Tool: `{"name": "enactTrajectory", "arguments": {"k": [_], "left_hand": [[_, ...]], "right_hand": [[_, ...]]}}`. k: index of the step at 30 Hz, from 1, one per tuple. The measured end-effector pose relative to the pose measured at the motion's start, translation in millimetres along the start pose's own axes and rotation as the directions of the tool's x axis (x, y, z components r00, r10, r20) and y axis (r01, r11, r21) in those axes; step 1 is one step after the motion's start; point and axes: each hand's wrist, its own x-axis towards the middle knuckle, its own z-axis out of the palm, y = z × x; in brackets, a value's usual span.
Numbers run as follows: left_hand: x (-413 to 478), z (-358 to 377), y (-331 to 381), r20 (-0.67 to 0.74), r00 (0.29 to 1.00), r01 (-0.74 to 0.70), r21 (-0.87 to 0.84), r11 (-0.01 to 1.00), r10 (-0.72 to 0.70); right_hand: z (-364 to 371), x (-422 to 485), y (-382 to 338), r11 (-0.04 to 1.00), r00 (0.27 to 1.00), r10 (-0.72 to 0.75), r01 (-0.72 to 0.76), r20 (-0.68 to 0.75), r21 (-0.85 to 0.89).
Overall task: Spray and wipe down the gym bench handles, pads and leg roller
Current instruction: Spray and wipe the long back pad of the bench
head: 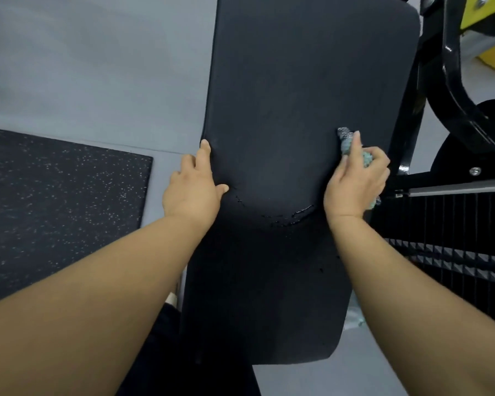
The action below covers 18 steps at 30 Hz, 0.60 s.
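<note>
Two hands meet the bench pad [297, 95], whose long axis runs away from the wearer. Left hand [193, 190] braces its left edge, fingers straight. Right hand [355, 184], grip closed round a bunched cloth [345, 137], presses its right edge.

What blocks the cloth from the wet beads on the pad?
Nothing visible. The right hand holds the cloth at the right edge; bare pad runs to the beads. The left hand rests on the left edge.
</note>
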Motion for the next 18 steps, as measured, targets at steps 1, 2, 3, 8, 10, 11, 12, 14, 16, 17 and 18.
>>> {"name": "enactTrajectory", "arguments": {"k": [1, 2, 3, 8, 10, 11, 12, 14, 16, 17, 18], "left_hand": [[-1.4, -0.4, 0.9, -0.005, 1.000, 0.005, -0.024, 1.000, -0.005], [-4.3, 0.1, 2.2, -0.009, 1.000, 0.008, -0.050, 0.999, -0.008], [-7.4, 1.4, 2.2, -0.020, 1.000, 0.010, -0.085, 0.996, -0.012], [-27.8, 7.6, -8.1, -0.091, 0.988, 0.078, -0.412, 0.908, -0.126], [-36.7, 11.3, -18.1, -0.040, 0.987, 0.123, -0.434, 0.892, -0.155], [-41.2, 13.4, -23.2, 0.002, 0.988, 0.137, -0.455, 0.880, -0.153], [-45.2, 15.5, -26.9, 0.050, 0.989, 0.143, -0.493, 0.858, -0.136], [-51.9, 15.9, -30.1, 0.119, 0.989, 0.139, -0.571, 0.809, -0.086], [-51.2, 14.4, -31.6, 0.161, 0.984, 0.159, -0.635, 0.756, -0.073], [-50.1, 12.5, -32.7, 0.190, 0.979, 0.185, -0.668, 0.721, -0.075], [-49.2, 10.8, -34.1, 0.221, 0.972, 0.210, -0.694, 0.688, -0.074]], "right_hand": [[7.3, -5.1, -12.8, 0.986, 0.983, 0.169, -0.169, -0.065, 0.012], [10.7, -14.8, -30.4, 0.964, 0.960, 0.265, -0.262, -0.094, 0.048], [13.9, -29.2, -46.9, 0.964, 0.959, 0.264, -0.258, -0.101, 0.068], [4.1, -115.0, -47.1, 0.772, 0.762, -0.635, 0.620, 0.124, 0.141], [-0.7, -98.5, -13.5, 0.663, 0.654, -0.748, 0.734, 0.111, 0.147], [-2.4, -87.7, 1.7, 0.718, 0.712, -0.696, 0.689, 0.094, 0.103], [-4.1, -76.9, 15.6, 0.819, 0.815, -0.574, 0.571, 0.072, 0.057], [-9.0, -59.1, 25.2, 0.980, 0.980, -0.195, 0.194, 0.029, 0.033], [-5.0, -54.8, 4.3, 0.988, 0.988, 0.152, -0.151, -0.009, 0.031], [-0.1, -56.9, -15.8, 0.967, 0.968, 0.251, -0.251, -0.015, 0.037], [4.6, -60.5, -38.3, 0.955, 0.956, 0.293, -0.291, -0.018, 0.065]]}}
